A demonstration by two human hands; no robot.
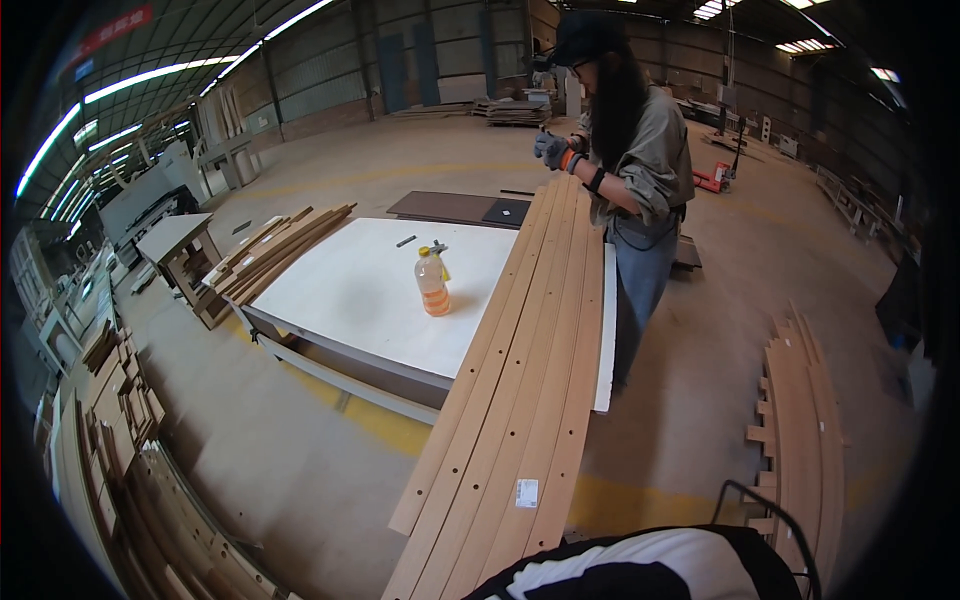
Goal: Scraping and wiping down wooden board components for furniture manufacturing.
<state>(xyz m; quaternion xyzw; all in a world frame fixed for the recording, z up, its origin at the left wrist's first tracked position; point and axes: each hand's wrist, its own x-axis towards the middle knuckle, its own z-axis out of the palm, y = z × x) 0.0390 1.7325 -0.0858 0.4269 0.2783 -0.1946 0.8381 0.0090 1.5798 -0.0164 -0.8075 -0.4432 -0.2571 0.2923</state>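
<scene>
Neither of my hands shows. Part of my black-and-white clothing (pixel 650 565) fills the lower edge, beside the near end of several long wooden boards (pixel 530 400). Side by side, the boards have small dark holes along them, and one carries a white label (pixel 527 493). They lie across the right side of a white-topped table (pixel 340 285) and reach past its near edge. On the table stands a clear bottle (pixel 433 285) with a yellow cap and orange at its base. A small dark tool lies behind it.
At the boards' far end stands another person (pixel 640 150), wearing grey gloves (pixel 553 150) and holding both hands together. More wooden strips (pixel 285 250) lie at the table's left. Stacked wood lies on the left floor (pixel 125 400), and long boards (pixel 805 440) lie at the right.
</scene>
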